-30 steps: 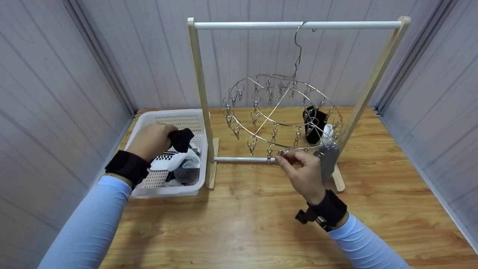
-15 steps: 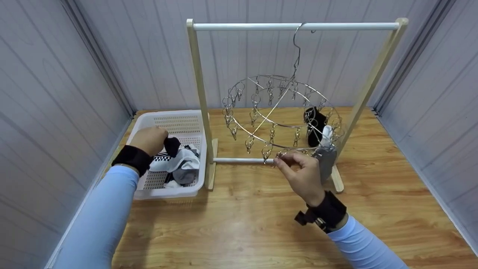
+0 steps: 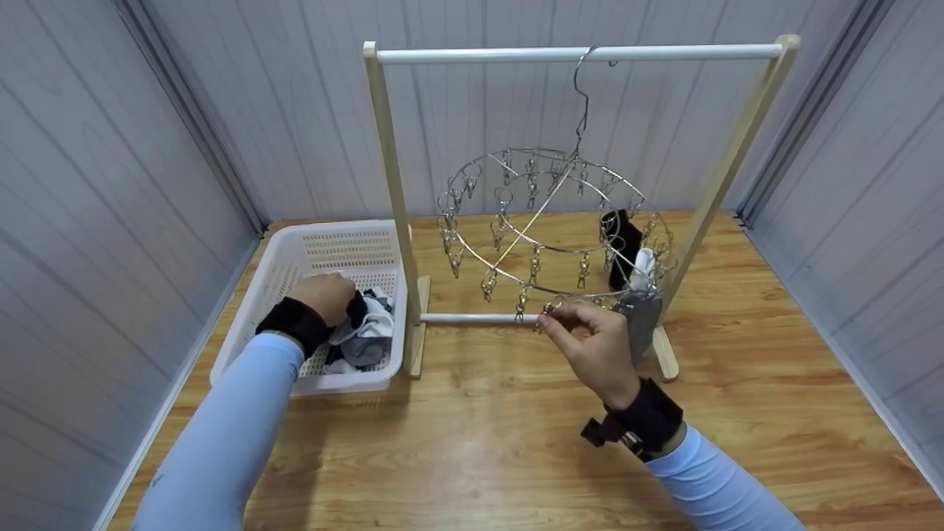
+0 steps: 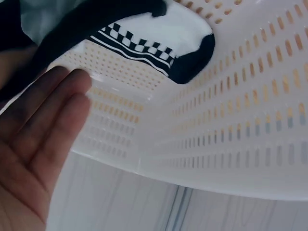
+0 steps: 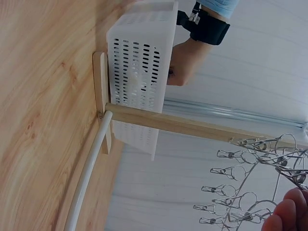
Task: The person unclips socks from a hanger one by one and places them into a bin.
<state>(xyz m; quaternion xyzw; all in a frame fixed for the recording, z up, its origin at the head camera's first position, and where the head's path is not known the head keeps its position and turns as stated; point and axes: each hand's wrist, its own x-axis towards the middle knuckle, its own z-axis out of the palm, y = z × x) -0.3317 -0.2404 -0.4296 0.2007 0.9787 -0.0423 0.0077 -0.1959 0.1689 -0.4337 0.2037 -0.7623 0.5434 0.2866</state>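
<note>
My left hand point(image 3: 324, 296) is down inside the white plastic basket point(image 3: 341, 381), pinching a black sock point(image 3: 358, 310). The left wrist view shows the three outer fingers fairly straight, thumb hidden. Beyond them lies a white sock point(image 4: 185, 36) with a checkered band and black toe. A white and grey bundle of socks point(image 3: 365, 349) fills the basket's right side. At the near rim of the round wire clip hanger point(image 3: 483, 259), my right hand point(image 3: 596, 352) pinches a metal clip point(image 3: 549, 308). Beside it hang a grey sock point(image 3: 644, 324), a white one point(image 3: 644, 267) and a black one point(image 3: 627, 247).
The hanger hooks onto the white top rail point(image 3: 487, 56) of a wooden-sided stand. Its left post point(image 3: 391, 169) rises close beside the basket, and a lower rail point(image 3: 479, 318) crosses near the wooden floor point(image 3: 472, 442). Panelled walls point(image 3: 310, 110) enclose the back and sides.
My left hand has lowered deeper into the basket and shifted slightly right, carrying the black sock down to the other socks. The right hand keeps its place at the hanger's clip.
</note>
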